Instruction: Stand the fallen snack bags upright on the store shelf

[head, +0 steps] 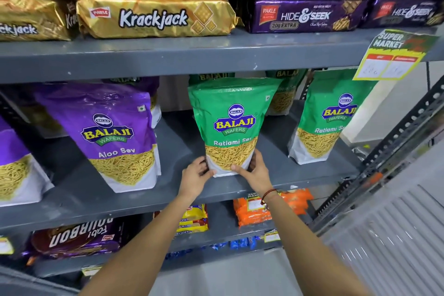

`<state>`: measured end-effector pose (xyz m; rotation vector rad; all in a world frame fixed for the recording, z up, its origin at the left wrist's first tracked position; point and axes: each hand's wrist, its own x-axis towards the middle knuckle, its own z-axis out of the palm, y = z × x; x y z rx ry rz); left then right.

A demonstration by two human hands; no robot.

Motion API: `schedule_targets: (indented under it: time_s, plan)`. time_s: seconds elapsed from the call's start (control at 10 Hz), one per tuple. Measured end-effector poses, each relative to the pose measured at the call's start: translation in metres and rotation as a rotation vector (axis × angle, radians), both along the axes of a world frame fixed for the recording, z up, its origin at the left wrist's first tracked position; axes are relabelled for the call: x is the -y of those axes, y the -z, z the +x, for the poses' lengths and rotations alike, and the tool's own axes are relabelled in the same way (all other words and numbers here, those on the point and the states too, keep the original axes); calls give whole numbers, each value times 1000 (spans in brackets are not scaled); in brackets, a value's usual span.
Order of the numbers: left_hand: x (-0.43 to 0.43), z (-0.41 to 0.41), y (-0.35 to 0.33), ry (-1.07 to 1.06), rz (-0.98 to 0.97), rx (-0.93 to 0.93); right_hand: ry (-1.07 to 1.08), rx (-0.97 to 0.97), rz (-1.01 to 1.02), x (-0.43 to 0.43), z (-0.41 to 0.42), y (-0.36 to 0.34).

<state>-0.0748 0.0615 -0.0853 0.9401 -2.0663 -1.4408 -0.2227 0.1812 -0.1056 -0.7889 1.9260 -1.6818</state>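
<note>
A green Ratlami Sev bag (230,118) stands upright near the front of the grey middle shelf (168,197). My left hand (195,176) grips its bottom left corner. My right hand (255,170) holds its bottom right corner, thumb across the front. A second green Ratlami Sev bag (329,118) stands upright to the right. A purple Aloo Sev bag (108,132) stands upright to the left, and part of another purple bag (14,166) shows at the far left edge. More green bags (283,94) stand behind.
Gold Krackjack packs (149,17) and purple Hide & Seek packs (305,15) lie on the shelf above. A price tag (394,55) hangs from that shelf edge. Biscuit packs (77,239) and orange packets (252,214) fill the shelf below. A perforated metal upright (396,137) stands at right.
</note>
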Motion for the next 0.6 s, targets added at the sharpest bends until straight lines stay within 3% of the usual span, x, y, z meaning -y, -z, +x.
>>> schedule_targets:
  time_s: [0.4,0.6]
  plan:
    - [-6,4,-9,7,15,75,56,0,20,-3,5,1]
    - [-9,19,-13,-74,-40,50,304,-177,-27,-6,33,-8]
